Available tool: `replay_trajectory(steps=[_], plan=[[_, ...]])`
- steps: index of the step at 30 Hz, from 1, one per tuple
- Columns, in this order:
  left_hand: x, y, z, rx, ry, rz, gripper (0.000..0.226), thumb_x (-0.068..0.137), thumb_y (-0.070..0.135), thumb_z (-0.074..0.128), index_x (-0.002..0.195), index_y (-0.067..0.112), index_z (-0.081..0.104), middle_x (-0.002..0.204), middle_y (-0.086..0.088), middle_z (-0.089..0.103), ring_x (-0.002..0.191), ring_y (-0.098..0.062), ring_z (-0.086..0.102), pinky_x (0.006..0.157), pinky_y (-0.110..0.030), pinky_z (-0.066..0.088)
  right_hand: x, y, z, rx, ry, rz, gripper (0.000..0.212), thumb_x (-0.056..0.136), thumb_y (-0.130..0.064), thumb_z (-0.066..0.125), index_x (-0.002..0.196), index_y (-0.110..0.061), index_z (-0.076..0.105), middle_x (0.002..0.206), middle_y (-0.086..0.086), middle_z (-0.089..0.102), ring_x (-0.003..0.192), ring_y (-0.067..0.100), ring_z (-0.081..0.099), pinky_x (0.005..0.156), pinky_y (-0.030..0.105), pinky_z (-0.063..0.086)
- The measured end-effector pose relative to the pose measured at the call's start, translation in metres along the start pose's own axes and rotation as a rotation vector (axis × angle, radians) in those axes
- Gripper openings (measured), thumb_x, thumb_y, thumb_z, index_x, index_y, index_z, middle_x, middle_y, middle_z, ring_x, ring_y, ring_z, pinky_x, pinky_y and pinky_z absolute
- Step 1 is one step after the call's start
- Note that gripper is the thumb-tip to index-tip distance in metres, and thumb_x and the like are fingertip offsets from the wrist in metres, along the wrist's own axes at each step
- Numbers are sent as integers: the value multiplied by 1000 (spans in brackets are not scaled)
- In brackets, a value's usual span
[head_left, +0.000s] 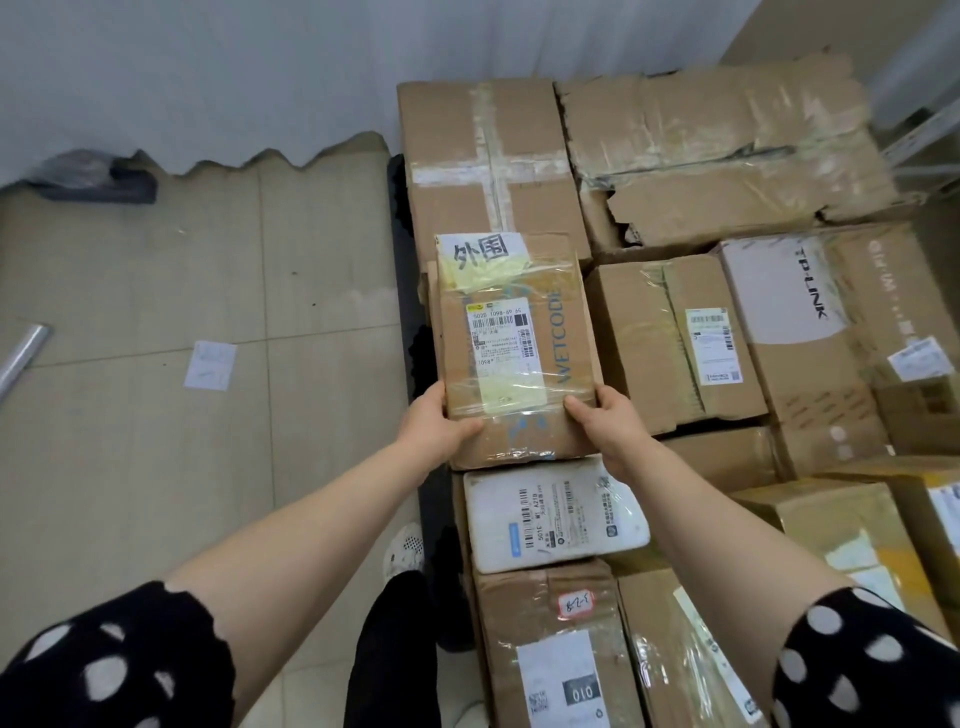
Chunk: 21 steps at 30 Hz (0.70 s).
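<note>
Both hands on the taped box (511, 343): left hand (434, 423) grips its near-left corner, right hand (610, 421) clamps the near-right. It sits above the white parcel (556, 514), among stacked cartons (670, 332).

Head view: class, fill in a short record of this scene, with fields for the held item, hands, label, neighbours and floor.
Held item: cardboard box printed WETCODE, wrapped in clear tape
Hands: left hand and right hand each grip a near corner, thumbs on top
Label: handwritten white label at the far end
Nearby: white parcel just nearer the person; TP-LINK box to the right
Floor: paper slip on the tiles
</note>
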<state>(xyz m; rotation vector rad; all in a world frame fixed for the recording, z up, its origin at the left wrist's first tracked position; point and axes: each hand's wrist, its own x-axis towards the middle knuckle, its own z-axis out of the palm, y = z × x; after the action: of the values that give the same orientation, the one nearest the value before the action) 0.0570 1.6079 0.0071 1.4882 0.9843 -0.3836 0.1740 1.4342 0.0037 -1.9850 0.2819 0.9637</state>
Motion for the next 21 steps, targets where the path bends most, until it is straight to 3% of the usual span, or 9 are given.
replay_trajectory(steps=[10,16,21], plan=[[-3,5,0,27,48,-23,47,80,10,73,122,16,53,121,-5,62,111,-24,59,97,-46,49,2,-5,2,-30,-46,11,32,93,-13,56,125,-10,54,120,9,62,110,24,58,96,37,48],[-3,4,0,36,47,-43,46,81,7,72,123,13,52,121,-6,61,111,-24,58,98,-45,48,-5,-7,5,-45,-58,14,32,96,-10,52,127,-6,52,119,9,60,103,20,56,86,29,44],[1,4,0,115,31,-54,49,80,12,74,123,15,52,122,-4,61,111,-24,58,98,-44,48,-8,-10,7,-130,-31,-7,34,96,-13,48,130,-11,47,121,5,58,104,18,52,90,29,42]])
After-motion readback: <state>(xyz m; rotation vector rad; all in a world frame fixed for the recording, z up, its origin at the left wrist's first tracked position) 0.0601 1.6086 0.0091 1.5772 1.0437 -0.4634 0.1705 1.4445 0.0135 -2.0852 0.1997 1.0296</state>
